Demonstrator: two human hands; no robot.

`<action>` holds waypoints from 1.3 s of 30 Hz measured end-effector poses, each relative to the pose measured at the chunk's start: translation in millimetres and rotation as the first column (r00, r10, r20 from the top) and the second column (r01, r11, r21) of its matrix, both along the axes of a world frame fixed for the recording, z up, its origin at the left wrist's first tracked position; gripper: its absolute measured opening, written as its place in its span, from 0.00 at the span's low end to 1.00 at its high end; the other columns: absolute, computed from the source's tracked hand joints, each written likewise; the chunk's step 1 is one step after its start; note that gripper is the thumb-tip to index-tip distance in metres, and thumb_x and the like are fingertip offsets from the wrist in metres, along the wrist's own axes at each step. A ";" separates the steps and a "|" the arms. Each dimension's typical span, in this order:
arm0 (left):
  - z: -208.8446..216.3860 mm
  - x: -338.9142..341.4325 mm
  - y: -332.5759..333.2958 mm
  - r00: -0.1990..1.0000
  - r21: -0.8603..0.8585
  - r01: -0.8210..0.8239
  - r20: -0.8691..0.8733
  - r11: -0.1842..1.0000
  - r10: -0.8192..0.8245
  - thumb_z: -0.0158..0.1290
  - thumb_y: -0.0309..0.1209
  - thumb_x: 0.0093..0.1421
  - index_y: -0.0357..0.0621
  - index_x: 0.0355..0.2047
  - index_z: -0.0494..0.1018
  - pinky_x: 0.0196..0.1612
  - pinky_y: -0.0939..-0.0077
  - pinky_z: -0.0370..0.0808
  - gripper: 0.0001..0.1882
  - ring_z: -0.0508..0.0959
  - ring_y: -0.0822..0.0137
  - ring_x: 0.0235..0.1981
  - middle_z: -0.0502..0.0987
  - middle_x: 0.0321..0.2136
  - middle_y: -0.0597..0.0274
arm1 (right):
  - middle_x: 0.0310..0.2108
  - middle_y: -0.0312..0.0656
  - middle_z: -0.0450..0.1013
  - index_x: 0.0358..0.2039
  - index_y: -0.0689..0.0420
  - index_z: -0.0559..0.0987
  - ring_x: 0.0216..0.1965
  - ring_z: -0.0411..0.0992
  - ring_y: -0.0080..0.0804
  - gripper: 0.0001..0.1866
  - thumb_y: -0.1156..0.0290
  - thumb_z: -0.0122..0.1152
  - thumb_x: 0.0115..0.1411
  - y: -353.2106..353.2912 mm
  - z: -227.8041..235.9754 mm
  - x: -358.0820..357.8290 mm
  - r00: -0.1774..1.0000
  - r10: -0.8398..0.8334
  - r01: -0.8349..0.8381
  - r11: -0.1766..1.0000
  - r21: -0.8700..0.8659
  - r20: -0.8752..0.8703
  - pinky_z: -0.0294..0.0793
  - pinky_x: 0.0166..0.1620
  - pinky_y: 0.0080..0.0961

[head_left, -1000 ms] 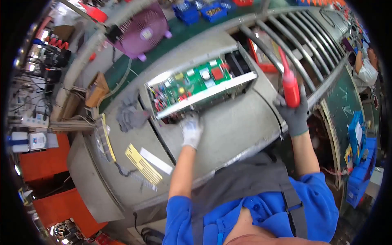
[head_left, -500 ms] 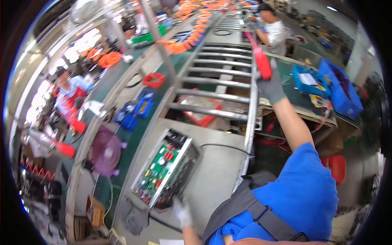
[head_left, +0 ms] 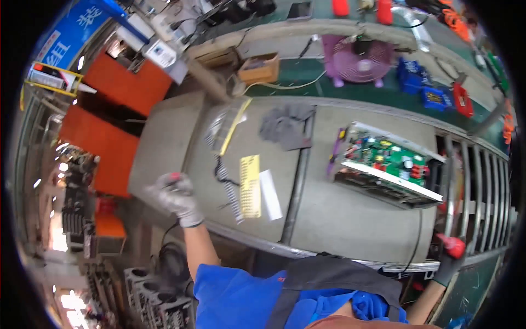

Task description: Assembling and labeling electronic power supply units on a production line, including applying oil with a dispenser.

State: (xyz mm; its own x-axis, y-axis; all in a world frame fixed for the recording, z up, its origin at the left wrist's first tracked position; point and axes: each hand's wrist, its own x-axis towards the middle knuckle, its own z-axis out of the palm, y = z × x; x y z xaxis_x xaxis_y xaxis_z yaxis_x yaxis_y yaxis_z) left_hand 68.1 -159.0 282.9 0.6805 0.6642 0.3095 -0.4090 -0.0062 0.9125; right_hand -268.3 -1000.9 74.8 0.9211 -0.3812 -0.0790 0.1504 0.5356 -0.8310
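My left hand (head_left: 178,200), in a pale glove, is raised over the left end of the work surface, its fingers curled. A small red spot shows at the fingertips; motion smears what it is. At the right, my right hand (head_left: 450,270), in a dark grey glove, is closed round a red handheld tool (head_left: 453,247) beside the rollers. A metal-framed electronic unit (head_left: 392,164) with an exposed green circuit board lies on the surface, apart from both hands. Grey cloth (head_left: 286,125), a yellow perforated strip (head_left: 250,186) and a white paper strip (head_left: 270,194) lie left of it.
Metal rollers (head_left: 482,197) continue the line at the right. Beyond the rail stand a purple fan (head_left: 361,60), blue bins (head_left: 411,75), a red bin (head_left: 463,100) and a cardboard box (head_left: 258,68). Orange panels (head_left: 101,151) stand at the left. A black cable (head_left: 419,236) hangs near the front edge.
My view has swung left along the line. The right hand, earlier stretched forward with the red tool, is now low at the right. My left hand has moved from beside the unit to the left end.
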 end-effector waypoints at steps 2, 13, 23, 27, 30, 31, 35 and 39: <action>19.4 -25.6 34.8 0.953 0.190 -0.181 0.276 0.965 0.125 0.37 0.56 0.72 0.40 0.31 0.73 0.21 0.88 0.61 0.30 0.65 0.76 0.20 0.74 0.24 0.62 | 0.44 0.41 0.72 0.57 0.57 0.69 0.44 0.70 0.35 0.30 0.46 0.52 0.65 23.1 -3.7 61.3 0.999 0.026 -0.038 0.945 0.325 0.041 0.68 0.56 0.41; -91.8 102.2 -262.5 0.752 0.949 0.315 -0.253 -0.005 -0.609 0.67 0.43 0.44 0.43 0.64 0.65 0.68 0.47 0.55 0.47 0.60 0.41 0.67 0.64 0.65 0.43 | 0.32 0.37 0.66 0.54 0.58 0.70 0.29 0.62 0.26 0.34 0.42 0.62 0.61 195.5 78.1 261.9 0.851 -0.519 0.461 0.814 0.353 0.086 0.66 0.38 0.26; -101.2 276.0 -346.7 0.526 0.666 0.714 -0.307 0.216 -0.793 0.49 0.34 0.69 0.35 0.50 0.75 0.61 0.64 0.68 0.17 0.74 0.52 0.58 0.76 0.55 0.48 | 0.41 0.44 0.73 0.47 0.60 0.72 0.42 0.71 0.33 0.26 0.50 0.63 0.62 176.5 104.6 346.0 0.920 -0.287 0.233 0.948 0.216 0.267 0.69 0.51 0.31; -103.3 307.2 -360.7 0.462 0.421 0.862 -0.425 0.281 -0.779 0.49 0.41 0.70 0.34 0.50 0.78 0.57 0.74 0.69 0.22 0.77 0.67 0.50 0.81 0.47 0.54 | 0.42 0.42 0.73 0.46 0.61 0.74 0.45 0.74 0.30 0.25 0.61 0.71 0.53 257.1 119.0 323.0 0.953 -0.288 0.195 0.816 -0.545 -0.091 0.73 0.50 0.28; -121.6 338.0 -351.0 0.492 0.607 0.773 -0.393 0.182 -0.777 0.50 0.43 0.69 0.37 0.51 0.79 0.55 0.78 0.69 0.22 0.76 0.73 0.46 0.82 0.46 0.60 | 0.40 0.42 0.72 0.45 0.63 0.75 0.43 0.73 0.30 0.24 0.71 0.75 0.50 291.0 100.7 334.5 0.943 -0.309 0.073 0.552 -0.830 -0.123 0.73 0.48 0.26; -115.1 335.7 -358.2 0.460 0.374 0.881 -0.534 0.290 -0.709 0.49 0.43 0.69 0.39 0.52 0.79 0.53 0.80 0.70 0.22 0.77 0.73 0.45 0.82 0.46 0.60 | 0.39 0.44 0.73 0.44 0.63 0.75 0.40 0.74 0.32 0.23 0.72 0.75 0.49 291.3 93.6 337.3 0.956 -0.286 0.073 0.461 -0.884 -0.070 0.74 0.45 0.27; -123.8 336.1 -357.4 0.449 0.464 0.853 -0.419 0.239 -0.789 0.46 0.39 0.70 0.39 0.54 0.78 0.56 0.77 0.70 0.21 0.79 0.69 0.49 0.81 0.49 0.56 | 0.37 0.44 0.73 0.41 0.61 0.76 0.37 0.73 0.34 0.22 0.72 0.76 0.47 300.1 81.6 350.0 0.975 -0.221 0.080 0.317 -0.945 0.009 0.72 0.41 0.28; -111.6 311.2 -371.3 0.499 0.476 0.820 -0.318 0.319 -0.806 0.50 0.33 0.67 0.34 0.45 0.79 0.48 0.75 0.73 0.15 0.80 0.66 0.40 0.83 0.36 0.58 | 0.32 0.43 0.74 0.38 0.60 0.78 0.33 0.70 0.34 0.20 0.70 0.77 0.46 299.8 78.5 354.9 0.975 -0.221 0.027 0.192 -0.981 -0.016 0.70 0.36 0.29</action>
State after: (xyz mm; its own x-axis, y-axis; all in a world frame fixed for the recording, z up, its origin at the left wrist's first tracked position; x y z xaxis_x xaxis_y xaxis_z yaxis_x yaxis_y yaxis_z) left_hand 379.2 -530.3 171.2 0.7963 -0.4907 0.3536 -0.4666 -0.1262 0.8754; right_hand 86.6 -701.2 153.3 0.8707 -0.3520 0.3435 -0.0215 -0.7250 -0.6885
